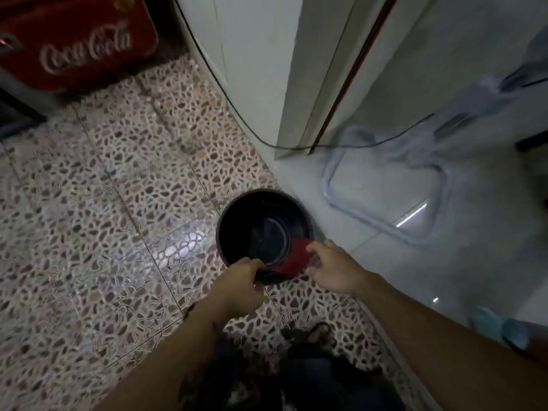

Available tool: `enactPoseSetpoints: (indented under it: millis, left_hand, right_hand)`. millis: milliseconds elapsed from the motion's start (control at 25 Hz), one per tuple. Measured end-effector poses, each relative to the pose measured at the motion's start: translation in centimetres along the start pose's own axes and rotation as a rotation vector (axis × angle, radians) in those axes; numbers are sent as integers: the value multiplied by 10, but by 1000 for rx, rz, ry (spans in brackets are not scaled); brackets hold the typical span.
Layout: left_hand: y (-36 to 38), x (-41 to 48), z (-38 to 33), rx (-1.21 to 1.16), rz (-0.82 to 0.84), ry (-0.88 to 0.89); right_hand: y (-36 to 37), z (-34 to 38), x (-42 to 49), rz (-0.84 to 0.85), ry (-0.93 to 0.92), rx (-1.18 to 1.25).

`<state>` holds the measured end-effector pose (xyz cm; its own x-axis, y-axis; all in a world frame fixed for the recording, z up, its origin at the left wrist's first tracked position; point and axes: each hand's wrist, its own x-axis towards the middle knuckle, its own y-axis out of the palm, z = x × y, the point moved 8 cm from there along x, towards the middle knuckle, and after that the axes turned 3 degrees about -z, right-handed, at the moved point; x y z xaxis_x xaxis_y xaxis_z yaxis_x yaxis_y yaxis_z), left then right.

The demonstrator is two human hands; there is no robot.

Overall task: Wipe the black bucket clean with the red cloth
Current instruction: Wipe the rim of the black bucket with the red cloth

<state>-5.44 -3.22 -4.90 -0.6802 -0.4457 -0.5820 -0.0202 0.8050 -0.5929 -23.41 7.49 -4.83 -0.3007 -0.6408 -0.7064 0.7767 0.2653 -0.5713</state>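
pebble-patterned floor (124, 185) carries the black bucket (237, 221) upright, near the pale step. left hand (240, 289) is curled tight on its near rim; right hand (332, 268) pinches the red cloth (293, 258) against the near-right wall. wiping looks underway; most of the interior is probably left.

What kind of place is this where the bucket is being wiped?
Probably a home or small shop, at a doorway. The black bucket stands on a pebble-patterned tile floor that meets smooth pale tiles. A red Coca-Cola cooler stands behind, beside a white door frame.
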Motion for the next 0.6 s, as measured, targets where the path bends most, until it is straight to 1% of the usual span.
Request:
enactPoseSetpoints:
  millis: [40,80,160,240,320,440,480,560,600]
  left_hand:
    - [24,16,12,48,17,24]
    - [45,33,21,124,19,65]
    - [86,67,42,264,53,134]
    - [124,98,60,384,97,224]
    - [141,123,73,412,107,333]
    - [140,150,76,310,113,449]
    - [139,154,73,313,125,501]
    - [138,157,63,387,145,591]
    - [139,156,57,437,128,641]
  right_hand:
    - [22,-12,19,7,-28,-72]
    - [38,-22,38,-9,-73,-199]
    - [74,-34,68,-32,-225,-477]
    - [107,-46,97,-22,-326,-648]
    - [123,-58,123,-36,-348,-673]
    - [132,-69,146,-66,-358,-596]
    - [133,-72,152,-74,-365,-581]
    - [131,-78,160,-12,-337,-557]
    - [129,-80,164,10,-321,-545]
